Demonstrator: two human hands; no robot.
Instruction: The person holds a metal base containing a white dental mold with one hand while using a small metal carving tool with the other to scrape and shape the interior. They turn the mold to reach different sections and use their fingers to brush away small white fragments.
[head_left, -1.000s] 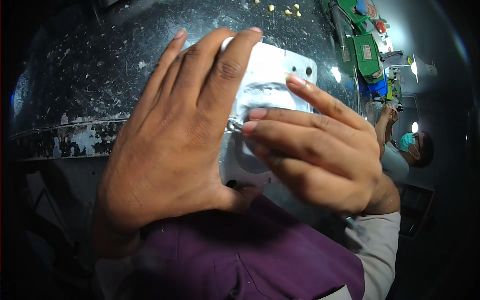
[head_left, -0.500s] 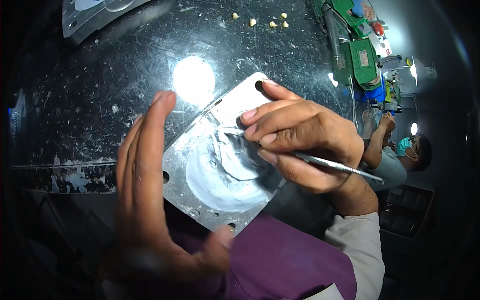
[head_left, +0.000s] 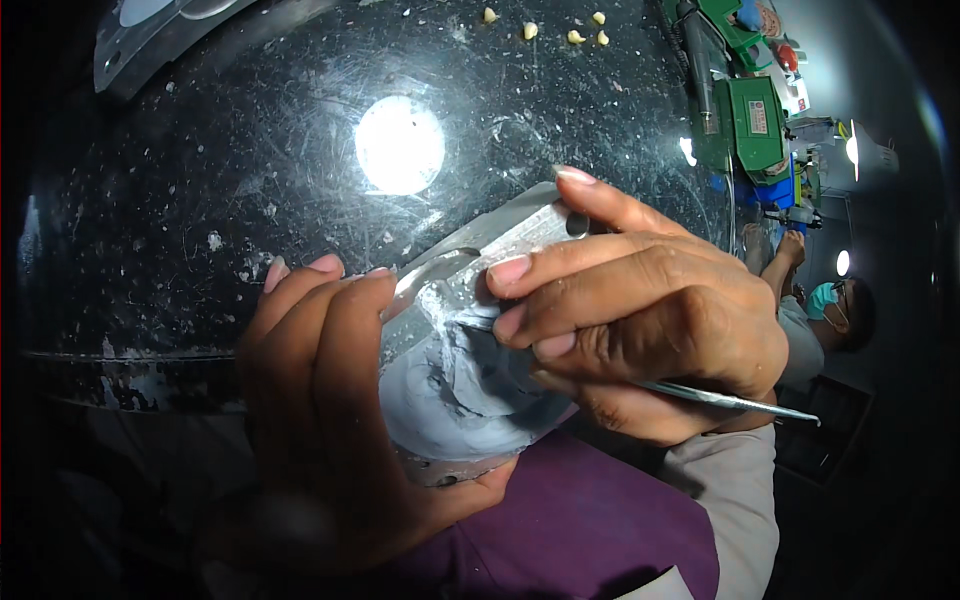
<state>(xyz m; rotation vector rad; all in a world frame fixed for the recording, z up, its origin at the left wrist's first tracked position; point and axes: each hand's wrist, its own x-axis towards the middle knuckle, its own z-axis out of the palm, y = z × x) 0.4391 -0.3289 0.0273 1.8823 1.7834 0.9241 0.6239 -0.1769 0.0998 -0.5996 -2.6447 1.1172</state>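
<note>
My left hand (head_left: 325, 390) is wrapped round the left side of a metal plate (head_left: 515, 232), thumb under its near edge. The plate is tilted up from the bench. A round bed of smooth grey-white paste, like plaster (head_left: 425, 415), fills its middle, with a raised, rough lump at the centre. In a pinch, my right hand (head_left: 650, 310) holds a thin metal carving tool (head_left: 730, 398); its ribbed shaft and fine hooked rear end stick out to the right. The tool's working end is largely hidden by my fingers, close to the lump. My right fingertips rest over the plate.
Several small cream tooth-like pieces (head_left: 530, 31) lie on the scratched black bench (head_left: 250, 180). Another metal plate (head_left: 135, 55) sits at the far left. Green bins (head_left: 755, 125) line the right side, and a masked co-worker (head_left: 830, 315) sits beyond. Purple cloth (head_left: 590, 500) covers my lap.
My left hand has gone from spread fingers beside the plate to gripping it. The plate has tilted and shifted right, and my right hand with the carving tool has moved right along with it.
</note>
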